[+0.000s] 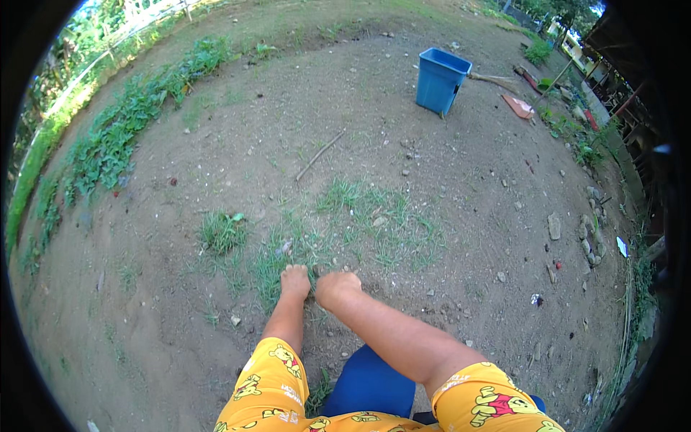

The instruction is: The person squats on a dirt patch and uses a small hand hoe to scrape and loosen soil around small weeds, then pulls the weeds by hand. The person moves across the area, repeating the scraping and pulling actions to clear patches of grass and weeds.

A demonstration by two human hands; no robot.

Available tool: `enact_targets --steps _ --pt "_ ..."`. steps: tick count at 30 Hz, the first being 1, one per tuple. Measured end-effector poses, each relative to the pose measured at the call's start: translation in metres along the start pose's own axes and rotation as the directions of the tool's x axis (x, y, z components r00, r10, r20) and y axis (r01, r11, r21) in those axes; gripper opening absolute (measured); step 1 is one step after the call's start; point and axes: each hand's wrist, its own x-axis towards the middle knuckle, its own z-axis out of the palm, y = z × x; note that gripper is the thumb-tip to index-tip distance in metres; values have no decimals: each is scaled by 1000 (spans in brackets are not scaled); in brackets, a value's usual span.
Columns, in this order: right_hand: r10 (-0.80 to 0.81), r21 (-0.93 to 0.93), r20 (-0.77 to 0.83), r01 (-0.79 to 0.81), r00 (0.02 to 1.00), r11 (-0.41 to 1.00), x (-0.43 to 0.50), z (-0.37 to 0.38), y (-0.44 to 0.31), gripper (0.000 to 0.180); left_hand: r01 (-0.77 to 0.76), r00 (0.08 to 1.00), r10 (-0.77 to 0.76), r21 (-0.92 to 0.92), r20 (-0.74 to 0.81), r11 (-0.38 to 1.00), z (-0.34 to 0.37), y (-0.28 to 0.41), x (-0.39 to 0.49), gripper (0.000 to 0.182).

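Note:
Low green grass (272,270) grows in a patch on bare brown soil in front of me. Down at the patch's near edge, my left hand (295,278) is curled with its knuckles up against the blades. Close to its right, my right hand (338,287) is bent into a fist, the back of the hand toward me. Both palms are hidden, so whether either one grips grass is unclear. A thicker grass tuft (222,232) stands to the left of my hands, and more sparse grass (399,221) spreads beyond them to the right.
A blue plastic bin (440,83) stands upright at the far right, beside a broom (494,80) and a reddish dustpan (518,106). One thin stick (319,155) lies ahead. Leafy vines (113,143) run along the left; stones (554,227) dot the right.

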Motion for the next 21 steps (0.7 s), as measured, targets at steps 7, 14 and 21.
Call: enact_targets --steps 7,14,21 --pt "43 8 4 -43 999 999 4 21 -5 31 33 981 -7 -129 194 991 -4 7 -33 25" --pt "49 63 -54 -46 997 997 -5 29 22 31 59 852 20 -134 524 989 -39 0 -25 30" --pt "-61 3 -36 61 998 998 -11 16 26 30 107 909 7 -249 416 963 -95 -18 -23 34"
